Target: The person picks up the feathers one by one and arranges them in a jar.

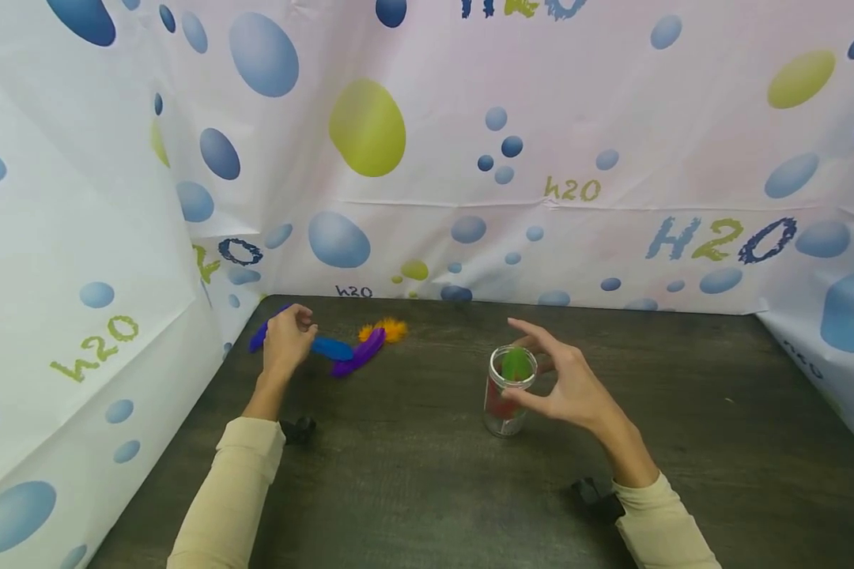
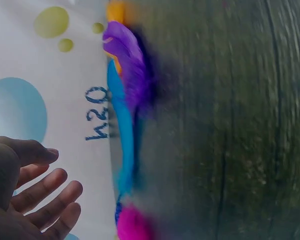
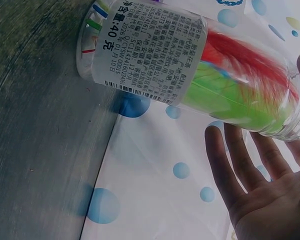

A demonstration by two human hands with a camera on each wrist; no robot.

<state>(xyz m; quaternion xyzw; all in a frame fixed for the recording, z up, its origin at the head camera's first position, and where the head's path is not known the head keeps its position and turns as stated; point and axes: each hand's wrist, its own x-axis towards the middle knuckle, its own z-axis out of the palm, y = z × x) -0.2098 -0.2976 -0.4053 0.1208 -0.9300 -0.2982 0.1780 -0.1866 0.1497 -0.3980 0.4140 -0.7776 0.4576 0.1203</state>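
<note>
A clear jar (image 1: 504,423) stands upright on the table with a green feather (image 1: 516,365) and a red feather (image 3: 245,62) inside. My right hand (image 1: 565,379) curves loosely about the jar's mouth, thumb in front of the rim and fingers spread. The left hand (image 1: 288,344) is over the loose feathers at the far left, its fingers relaxed with nothing between them. Near it lie a blue feather (image 1: 332,348), a purple feather (image 1: 359,353) and a fluffy orange feather (image 1: 391,329). A pink feather (image 2: 134,224) shows in the left wrist view.
The dark wooden table (image 1: 398,490) ends at a white patterned sheet (image 1: 434,142) that rises behind it and on both sides. A printed white label (image 3: 147,50) wraps the jar's lower part. A violet-blue feather (image 1: 258,338) lies by the table's left edge.
</note>
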